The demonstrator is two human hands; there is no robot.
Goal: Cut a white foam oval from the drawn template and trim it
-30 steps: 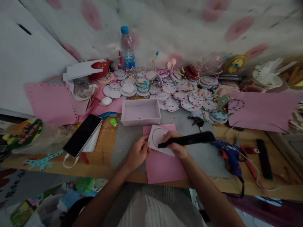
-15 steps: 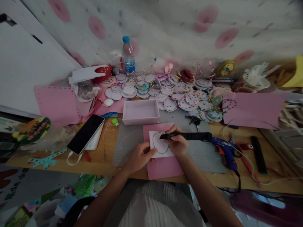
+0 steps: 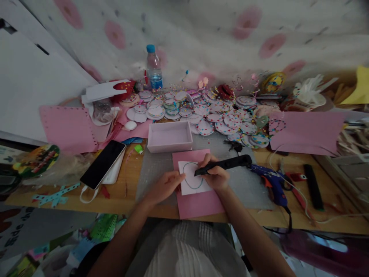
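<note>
- Head view: right hand (image 3: 215, 177) grips a black pen (image 3: 223, 164), tip on a white card (image 3: 192, 177).
- Left hand (image 3: 164, 187), fingers loosely extended, presses the card's left edge.
- Card lies on pink paper (image 3: 198, 203), near a box (image 3: 169, 137).

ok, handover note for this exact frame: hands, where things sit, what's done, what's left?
Left hand: fingertips pinning the white card on the pink sheet.
Right hand: gripping the black tool, tip on the card.
Done: a circle outline shows on the card.
Left: whether the outline closes is hidden under the hand.
Nearby: blue glue gun to the right, white box behind.
</note>
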